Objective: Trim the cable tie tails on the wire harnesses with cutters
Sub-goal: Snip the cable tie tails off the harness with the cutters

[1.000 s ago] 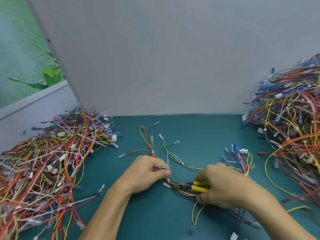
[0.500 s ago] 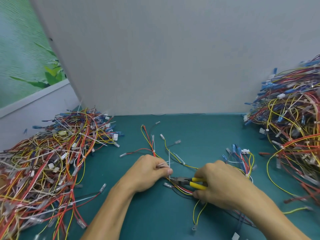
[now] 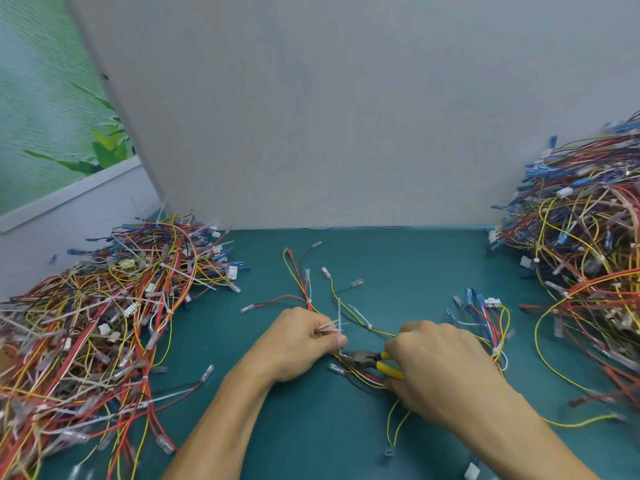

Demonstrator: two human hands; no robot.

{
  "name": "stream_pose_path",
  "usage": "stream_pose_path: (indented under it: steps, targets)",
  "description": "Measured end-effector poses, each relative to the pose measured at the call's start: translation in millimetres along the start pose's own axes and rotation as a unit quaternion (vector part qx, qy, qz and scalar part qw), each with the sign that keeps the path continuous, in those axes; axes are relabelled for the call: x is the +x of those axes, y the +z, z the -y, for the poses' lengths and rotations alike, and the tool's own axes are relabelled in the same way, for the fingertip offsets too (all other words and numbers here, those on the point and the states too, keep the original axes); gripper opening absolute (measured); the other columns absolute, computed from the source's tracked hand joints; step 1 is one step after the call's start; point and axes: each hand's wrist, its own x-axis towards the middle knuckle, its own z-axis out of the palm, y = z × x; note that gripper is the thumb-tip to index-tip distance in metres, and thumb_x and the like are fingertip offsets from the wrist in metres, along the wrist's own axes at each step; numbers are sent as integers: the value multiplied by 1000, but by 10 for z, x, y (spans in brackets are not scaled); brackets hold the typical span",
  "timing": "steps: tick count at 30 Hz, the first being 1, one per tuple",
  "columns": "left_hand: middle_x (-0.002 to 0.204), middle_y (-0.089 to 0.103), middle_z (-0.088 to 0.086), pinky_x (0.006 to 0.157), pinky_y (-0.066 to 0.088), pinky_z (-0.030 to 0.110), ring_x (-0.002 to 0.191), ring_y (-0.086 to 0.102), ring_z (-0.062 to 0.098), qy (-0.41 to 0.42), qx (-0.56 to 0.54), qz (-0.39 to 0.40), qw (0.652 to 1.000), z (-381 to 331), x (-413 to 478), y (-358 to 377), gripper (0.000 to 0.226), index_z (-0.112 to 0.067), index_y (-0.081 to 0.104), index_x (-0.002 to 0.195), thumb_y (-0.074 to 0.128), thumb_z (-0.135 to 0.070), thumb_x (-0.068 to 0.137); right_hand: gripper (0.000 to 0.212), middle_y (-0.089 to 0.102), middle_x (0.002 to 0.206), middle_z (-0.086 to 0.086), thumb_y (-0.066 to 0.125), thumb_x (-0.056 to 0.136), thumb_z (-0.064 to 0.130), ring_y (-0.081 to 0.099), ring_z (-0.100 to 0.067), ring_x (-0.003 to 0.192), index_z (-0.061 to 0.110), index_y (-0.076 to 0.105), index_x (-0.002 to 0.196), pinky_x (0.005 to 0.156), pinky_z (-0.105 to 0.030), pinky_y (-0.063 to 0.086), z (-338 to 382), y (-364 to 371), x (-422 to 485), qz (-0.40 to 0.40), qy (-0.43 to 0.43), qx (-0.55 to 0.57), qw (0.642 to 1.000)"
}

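Note:
A wire harness (image 3: 367, 329) of red, yellow and black wires lies on the green mat between my hands. My left hand (image 3: 298, 341) pinches a white cable tie tail (image 3: 339, 317) that stands upright, with a few cut tails held in the same fingers. My right hand (image 3: 440, 368) grips the yellow-handled cutters (image 3: 372, 362). Their dark jaws point left and sit at the base of the tail, just under my left fingertips. Whether the jaws are closed on the tie is not clear.
A big heap of harnesses (image 3: 104, 323) fills the left of the mat (image 3: 398, 265). Another heap (image 3: 585, 265) rises at the right edge. A grey partition (image 3: 346, 116) closes the back. Blue connectors (image 3: 481, 306) of the harness lie right of my right hand.
The cutter jaws have slid left and up to the base of the tie tail under my left fingers. The upright tail now stands a little higher. My left hand has barely moved.

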Motion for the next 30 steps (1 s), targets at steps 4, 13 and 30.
stream_pose_path:
  steps: [4,13,30]
  targets:
    - [46,40,-11,50,28,17,49,35,3,0,0,-1,1000,-2,-1,-5,38,-21,50,53,66,-29,86,15,57,99,0,49,94,34,61,-31,95,23,58,96,61,-32,31,35,-1,-14,-10,-4,-14,1000]
    - [61,48,-6,59,32,27,58,38,9,-15,-55,-2,998,33,-5,11,24,-12,63,70,68,-30,84,11,58,96,1,49,93,32,61,-31,93,25,51,85,60,-32,29,39,-6,-15,-3,-8,-7,1000]
    - [55,43,-10,51,28,18,51,34,4,-11,-53,-6,999,45,-7,10,27,-6,64,73,68,-30,84,14,59,98,-1,50,92,32,61,-31,93,25,43,82,61,-32,30,55,28,-16,10,-2,-1,1000]
